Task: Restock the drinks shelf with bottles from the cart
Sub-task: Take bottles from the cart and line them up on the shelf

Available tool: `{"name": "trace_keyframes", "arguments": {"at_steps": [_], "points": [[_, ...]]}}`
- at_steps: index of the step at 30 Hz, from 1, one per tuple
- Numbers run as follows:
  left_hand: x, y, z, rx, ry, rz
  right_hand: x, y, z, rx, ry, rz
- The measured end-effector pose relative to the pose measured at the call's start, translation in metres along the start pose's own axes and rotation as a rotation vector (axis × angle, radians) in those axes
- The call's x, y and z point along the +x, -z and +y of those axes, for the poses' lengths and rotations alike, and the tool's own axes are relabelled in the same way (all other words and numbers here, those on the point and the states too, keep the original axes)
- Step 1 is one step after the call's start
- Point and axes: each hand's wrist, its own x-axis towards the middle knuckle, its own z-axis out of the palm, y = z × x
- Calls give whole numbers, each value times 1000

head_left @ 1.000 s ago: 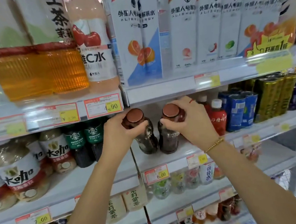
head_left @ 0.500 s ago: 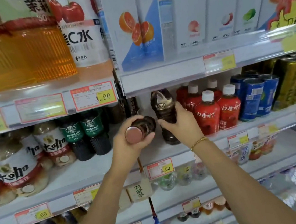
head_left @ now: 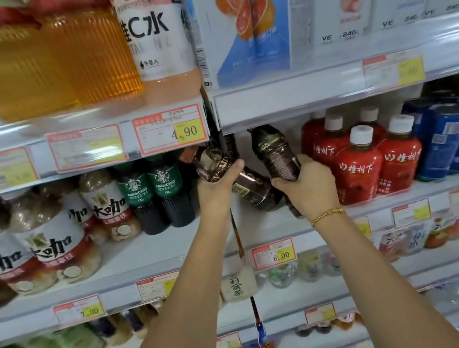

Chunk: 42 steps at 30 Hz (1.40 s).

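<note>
Your left hand (head_left: pixel 215 188) gripping tilted dark bottle (head_left: pixel 212 162), right hand (head_left: pixel 307 187) gripping second dark bottle (head_left: pixel 273 153), red bottles (head_left: pixel 358 167) just beside

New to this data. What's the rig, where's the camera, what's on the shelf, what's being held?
There is no machine here: the grips are a person's two bare hands. Every picture comes from one wide-angle camera worn on the person's head. It looks forward and down, so both arms reach in from below. The left hand grips a dark bottle, which is tilted. The right hand grips a second bottle, also dark and leaning. Both bottles are at a store shelf. To their left stand green-labelled bottles, to their right red bottles, then blue cans.
</note>
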Motion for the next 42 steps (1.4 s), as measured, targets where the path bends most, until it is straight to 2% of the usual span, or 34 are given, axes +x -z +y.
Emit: {"name": "trace_keyframes", "arguments": {"at_steps": [2, 5, 8, 11, 16, 21, 23, 27, 31, 34, 42], "points": [[4, -8, -3, -39, 65, 2, 2, 0, -1, 75, -29, 5], [24, -11, 3, 102, 71, -40, 13, -3, 1, 200, -56, 37], [39, -16, 9, 290, -26, -167, 24, -13, 2, 295, -81, 77], [39, -31, 2, 366, -132, -161, 29, -24, 1, 326, -72, 91], [37, -29, -19, 486, -171, -134, 28, -32, 15, 223, -53, 5], [30, -14, -32, 598, -136, -223, 29, -32, 24, 137, -89, -137], [30, -14, -31, 629, -157, -207, 32, -30, 25, 135, -79, -146], [24, -20, -34, 743, -269, -47, 34, -33, 26, 74, -49, -109], [28, -19, -32, 796, -167, -129, 36, -36, 28, 56, -63, -149], [28, -12, -28, 819, -183, -153, 38, -34, 29, 97, -85, -187], [32, -7, -30, 819, -219, -130, 43, -35, 33, 32, -47, -148]]}}
